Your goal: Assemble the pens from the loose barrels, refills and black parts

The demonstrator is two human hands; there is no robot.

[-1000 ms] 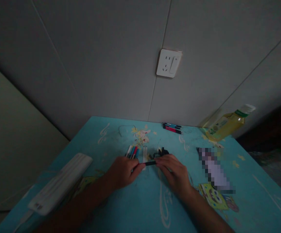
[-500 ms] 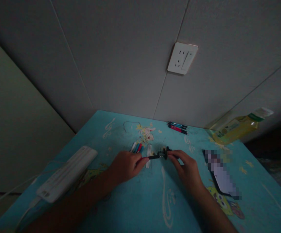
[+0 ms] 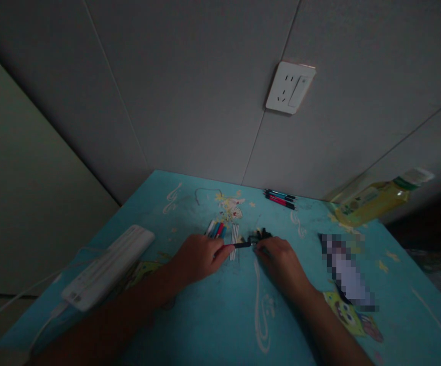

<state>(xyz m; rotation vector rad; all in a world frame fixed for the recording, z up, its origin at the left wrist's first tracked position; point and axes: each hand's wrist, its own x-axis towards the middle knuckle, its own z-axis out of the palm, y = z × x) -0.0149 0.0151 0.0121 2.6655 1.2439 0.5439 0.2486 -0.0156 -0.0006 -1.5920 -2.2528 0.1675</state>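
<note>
My left hand [image 3: 203, 258] is closed around a pen barrel [image 3: 242, 245] with a black front section and some red by my fingers; it points right. At its tip, my right hand [image 3: 277, 259] has thumb and fingers pinched together. A small shiny bit shows at those fingertips, too small to name. Just behind the right hand lie several small black pieces [image 3: 264, 234]. Thin white pen refills [image 3: 234, 236] lie side by side beyond the held barrel. Left of them, partly behind my left hand, are coloured barrels [image 3: 217, 230] in white, blue and red.
Several pens [image 3: 280, 199] lie near the wall. A white power strip [image 3: 108, 267] with a cable is on the left. At right are a phone [image 3: 348, 274] and a yellow liquid bottle [image 3: 376, 201]. A wall socket [image 3: 291, 87] is above the blue tabletop [image 3: 220, 315].
My right hand has shifted left and down, from the black pieces to the tip of the held barrel. The left hand keeps its grip. The view has shifted slightly.
</note>
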